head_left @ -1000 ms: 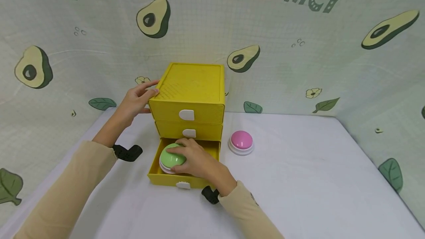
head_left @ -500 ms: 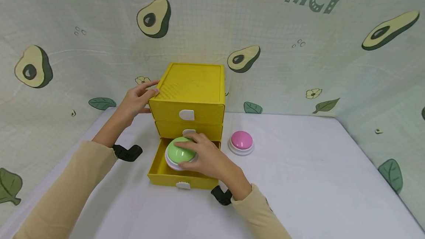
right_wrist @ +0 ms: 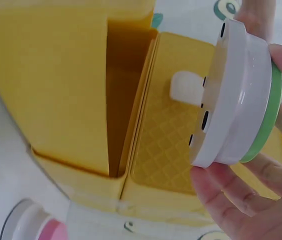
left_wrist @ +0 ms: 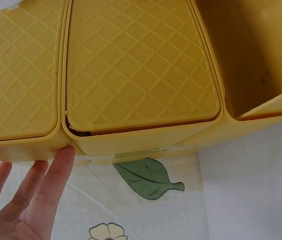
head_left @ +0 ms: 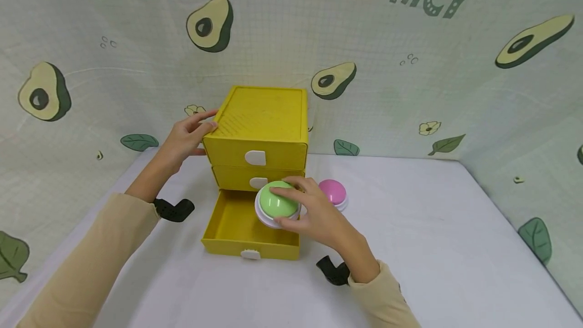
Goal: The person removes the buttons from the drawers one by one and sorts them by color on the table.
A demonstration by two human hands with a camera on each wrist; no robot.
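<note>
My right hand (head_left: pixel 319 214) grips a green buzzer button (head_left: pixel 278 201) by its sides, thumb and fingers spread round it. In the right wrist view the white base of this buzzer button (right_wrist: pixel 236 95) is tipped toward the camera, in front of a white drawer tab (right_wrist: pixel 186 87). Beneath it the bottom drawer (head_left: pixel 230 221) of a yellow drawer unit (head_left: pixel 261 115) is pulled out, with its bare floor showing. My left hand (head_left: pixel 184 140) rests on the unit's left side; its extended fingers (left_wrist: pixel 51 192) touch the wall in the left wrist view.
A pink buzzer button (head_left: pixel 332 191) stands on the white table (head_left: pixel 432 227) just right of the drawer unit, partly hidden by my right hand. The two upper drawers are closed. A cloth printed with avocados (head_left: pixel 209 24) hangs behind.
My right hand has lifted the green buzzer button from the bottom drawer and carried it up and to the right. The left hand and the drawer unit stay put.
</note>
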